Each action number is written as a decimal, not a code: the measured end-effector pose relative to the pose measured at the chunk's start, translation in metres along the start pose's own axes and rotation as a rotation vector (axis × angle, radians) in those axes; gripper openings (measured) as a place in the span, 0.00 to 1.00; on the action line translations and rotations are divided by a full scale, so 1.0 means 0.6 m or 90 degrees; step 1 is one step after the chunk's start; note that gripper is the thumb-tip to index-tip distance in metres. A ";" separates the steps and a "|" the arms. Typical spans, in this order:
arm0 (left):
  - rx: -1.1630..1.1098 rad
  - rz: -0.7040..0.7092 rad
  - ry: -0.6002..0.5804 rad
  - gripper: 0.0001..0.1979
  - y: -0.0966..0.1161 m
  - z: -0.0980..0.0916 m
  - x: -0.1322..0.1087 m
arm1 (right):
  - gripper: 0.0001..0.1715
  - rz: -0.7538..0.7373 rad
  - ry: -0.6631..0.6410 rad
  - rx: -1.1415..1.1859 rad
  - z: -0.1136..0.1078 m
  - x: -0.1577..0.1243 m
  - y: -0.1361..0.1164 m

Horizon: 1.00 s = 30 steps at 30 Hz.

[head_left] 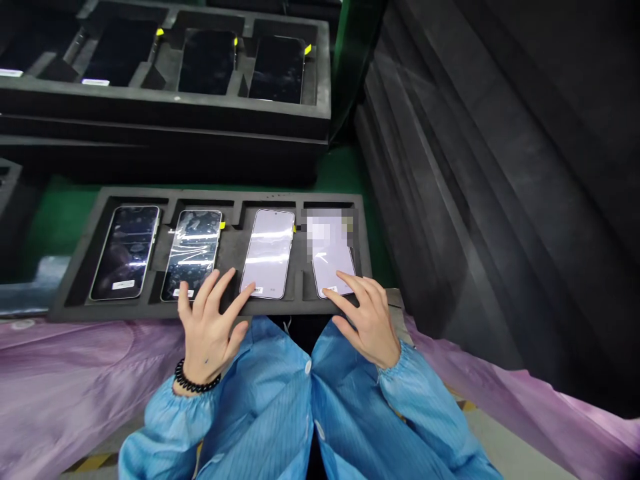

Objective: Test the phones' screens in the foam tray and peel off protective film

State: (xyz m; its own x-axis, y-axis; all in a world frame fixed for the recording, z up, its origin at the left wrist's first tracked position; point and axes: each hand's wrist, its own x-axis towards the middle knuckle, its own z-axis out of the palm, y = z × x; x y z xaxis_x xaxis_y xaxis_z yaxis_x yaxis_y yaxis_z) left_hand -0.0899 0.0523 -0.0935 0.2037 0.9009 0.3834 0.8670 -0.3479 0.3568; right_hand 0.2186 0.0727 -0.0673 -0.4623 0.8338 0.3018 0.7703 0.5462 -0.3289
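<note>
A dark foam tray (200,311) lies in front of me with several smartphones in its slots. My left hand (210,327) is spread over its front edge, a fingertip at the lower corner of a lit smartphone (269,253). The fingers of my right hand (367,317) are stretched out onto the lower part of the rightmost lit smartphone (330,267), whose top is pixelated. Left of these, a dark-screened smartphone (193,250) with glare marks and a yellow tab sits near my left fingertips. The leftmost smartphone (126,250) is dark with a white label.
Behind, a second foam tray (320,110) holds several dark smartphones with yellow tabs, on top of a dark stack. Tall black panels (490,167) rise on the right. Green surface (345,167) shows between the trays. Purple fabric (90,380) lies on both sides of me.
</note>
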 end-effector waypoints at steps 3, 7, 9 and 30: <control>-0.017 -0.014 0.025 0.28 0.001 0.000 0.000 | 0.23 -0.001 -0.004 -0.005 -0.001 0.001 0.000; -0.014 -0.003 0.010 0.27 -0.002 0.001 -0.002 | 0.23 0.008 -0.002 -0.010 0.001 0.000 -0.001; -0.004 0.007 0.011 0.27 -0.003 0.000 -0.002 | 0.23 0.005 0.002 -0.011 0.001 0.000 -0.001; -0.073 0.074 -0.163 0.31 -0.027 -0.027 0.202 | 0.26 0.073 0.065 0.068 -0.015 0.150 0.017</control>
State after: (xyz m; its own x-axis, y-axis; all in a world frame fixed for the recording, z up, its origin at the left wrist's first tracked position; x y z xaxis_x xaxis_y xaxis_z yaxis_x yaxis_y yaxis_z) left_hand -0.0865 0.1626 -0.0390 0.4186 0.8846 0.2054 0.7769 -0.4659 0.4234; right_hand 0.1889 0.1523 -0.0354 -0.3230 0.8817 0.3440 0.7622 0.4578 -0.4577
